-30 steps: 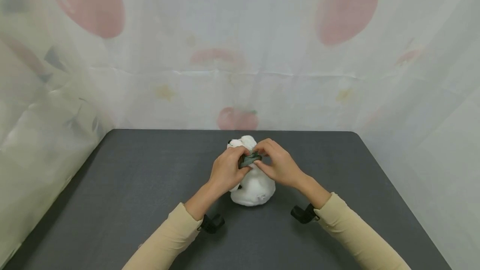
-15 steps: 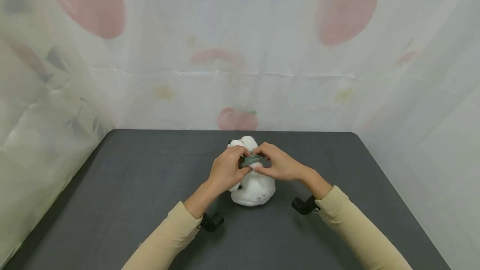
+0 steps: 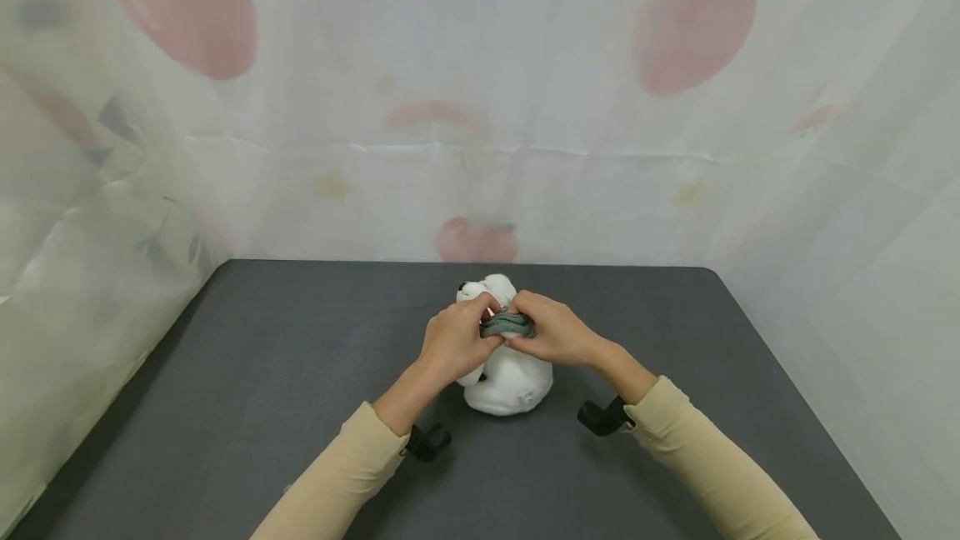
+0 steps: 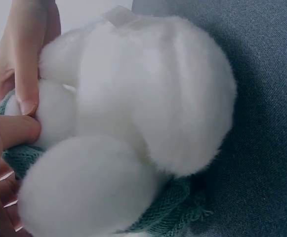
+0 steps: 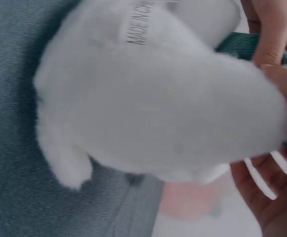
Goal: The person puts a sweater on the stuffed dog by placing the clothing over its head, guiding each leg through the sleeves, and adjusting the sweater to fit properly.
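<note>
I see a small white plush toy animal (image 3: 508, 373) sitting upright near the middle of the dark grey fabric-covered worktop (image 3: 262, 407), with a grey-green knitted band (image 3: 507, 324) around its neck. My left hand (image 3: 453, 342) pinches the band at the toy's left side, fingers curled in a narrow grip on the knit; my right hand (image 3: 551, 330) pinches the same band from the other side, thumb and fingers closed on it. The two hands meet over the band and hide most of the toy's neck and part of its head from the head view.

In the left wrist view the band (image 4: 170, 207) shows under the white fur. In the right wrist view a sewn label with print lies on the toy's body (image 5: 163, 94).

A thin white curtain printed with pale red fruit shapes (image 3: 690, 23) hangs behind and to both sides of the worktop.

Since a second ago, my right hand has moved in closer to the left and its wrist has dropped lower; the toy has stayed put.
</note>
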